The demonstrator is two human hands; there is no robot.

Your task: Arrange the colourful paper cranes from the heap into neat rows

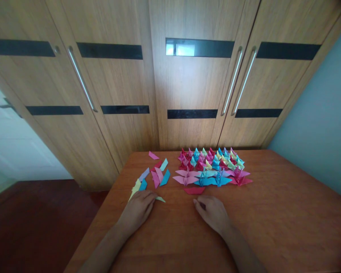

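Observation:
My left hand (140, 207) rests low over the table's left part, its fingers bent and close together. A pale green folded paper strip (160, 199) sticks out at its fingertips. Just behind the knuckles lie a yellow folded paper (135, 187) and a blue one (143, 184). My right hand (213, 213) lies on the table with fingers curled in and thumb near the index finger; nothing shows in it. Slightly beyond its fingertips is a red folded paper (194, 190), flat on the wood. Rows of colourful paper cranes (213, 163) stand behind that.
More folded paper pieces, including a pink one (153, 155) and a purple one (144, 174), are scattered at the left. The brown wooden table (272, 227) meets a wardrobe (187, 131) with metal handles. A pale blue wall (315, 132) stands right; a white door (17, 151) is left.

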